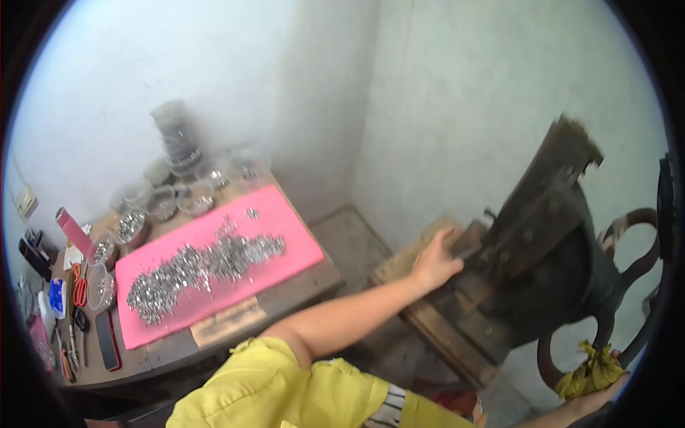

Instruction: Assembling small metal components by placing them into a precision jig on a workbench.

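My left hand (434, 264) reaches across to a dark, worn metal press (531, 242). Its thumb and fingers lie around a small block (469, 241) at the press's near left side; the fingertips are partly hidden and blurred. Low at the right edge, my right hand (612, 391) is at the press's curved handwheel (548, 357), where a yellow-green cloth (592, 371) is knotted around the rim. The fingers seem closed there, though the cloth and the picture's edge hide part of them.
On the wooden table (307, 285) at left, a pink mat (300, 232) bears a heap of small shiny metal pieces (207, 267). Clear plastic tubs (132, 227) with similar pieces stand behind. A phone (108, 341), a pink bottle (73, 230) and tools crowd the left end. Walls close off the back.
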Motion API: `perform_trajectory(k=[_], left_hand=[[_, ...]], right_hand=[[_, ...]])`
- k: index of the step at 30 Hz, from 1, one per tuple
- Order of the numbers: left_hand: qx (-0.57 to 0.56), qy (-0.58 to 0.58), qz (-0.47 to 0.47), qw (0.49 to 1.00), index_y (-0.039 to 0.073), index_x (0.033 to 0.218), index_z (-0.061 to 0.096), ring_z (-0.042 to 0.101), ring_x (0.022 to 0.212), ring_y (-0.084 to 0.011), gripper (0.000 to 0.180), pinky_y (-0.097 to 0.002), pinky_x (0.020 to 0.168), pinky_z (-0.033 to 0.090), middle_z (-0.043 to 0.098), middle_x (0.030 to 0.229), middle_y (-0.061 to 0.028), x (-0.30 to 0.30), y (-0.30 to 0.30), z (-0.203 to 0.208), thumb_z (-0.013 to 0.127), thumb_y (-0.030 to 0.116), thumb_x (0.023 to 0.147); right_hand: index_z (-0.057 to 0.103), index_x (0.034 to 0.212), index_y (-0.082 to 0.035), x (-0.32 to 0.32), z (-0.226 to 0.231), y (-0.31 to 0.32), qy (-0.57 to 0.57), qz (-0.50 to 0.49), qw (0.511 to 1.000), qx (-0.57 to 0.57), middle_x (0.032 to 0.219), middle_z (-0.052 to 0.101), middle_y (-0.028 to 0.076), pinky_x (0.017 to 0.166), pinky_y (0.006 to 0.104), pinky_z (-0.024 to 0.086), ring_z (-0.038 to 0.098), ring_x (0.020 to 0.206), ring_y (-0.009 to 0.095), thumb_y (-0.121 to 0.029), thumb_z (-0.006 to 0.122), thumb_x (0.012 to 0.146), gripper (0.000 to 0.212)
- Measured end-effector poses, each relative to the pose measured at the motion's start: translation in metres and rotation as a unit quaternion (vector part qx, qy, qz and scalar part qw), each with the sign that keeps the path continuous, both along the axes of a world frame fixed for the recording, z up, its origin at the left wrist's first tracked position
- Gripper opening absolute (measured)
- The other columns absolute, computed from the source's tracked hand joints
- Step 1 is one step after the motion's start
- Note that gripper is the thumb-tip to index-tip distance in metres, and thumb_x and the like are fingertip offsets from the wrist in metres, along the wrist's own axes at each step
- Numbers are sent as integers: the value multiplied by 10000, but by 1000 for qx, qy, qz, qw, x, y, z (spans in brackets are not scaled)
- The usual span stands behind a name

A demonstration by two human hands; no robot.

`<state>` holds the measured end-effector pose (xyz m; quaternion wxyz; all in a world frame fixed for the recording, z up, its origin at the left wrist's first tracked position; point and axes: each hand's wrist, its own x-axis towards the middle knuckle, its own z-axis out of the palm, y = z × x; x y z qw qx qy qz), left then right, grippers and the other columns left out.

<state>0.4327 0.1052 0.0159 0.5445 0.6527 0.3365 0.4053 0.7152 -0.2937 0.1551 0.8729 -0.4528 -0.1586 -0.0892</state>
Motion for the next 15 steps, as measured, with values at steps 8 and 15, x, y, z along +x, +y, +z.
perform_trajectory(k=[8, 15], left_hand=[[-217, -130, -58, 966, 64, 1537, 460, 619, 793, -88, 753, -245, 659, 462, 712, 1017, -54, -100, -30, 8, 751, 69, 842], [-290, -224, -113, 923, 59, 1489, 516, 617, 789, -75, 662, -225, 618, 430, 694, 1019, -19, -213, -69, 21, 749, 157, 877]], right_hand=[[592, 1391, 6, -180, -60, 168, -644, -152, 665, -347, 1413, 574, 171, 1112, 505, 359, 523, 1307, 372, -206, 702, 874, 570], [686, 1257, -142, -290, -112, 259, -725, 96, 627, -266, 1279, 636, 105, 985, 488, 339, 589, 1185, 322, -88, 808, 684, 589]])
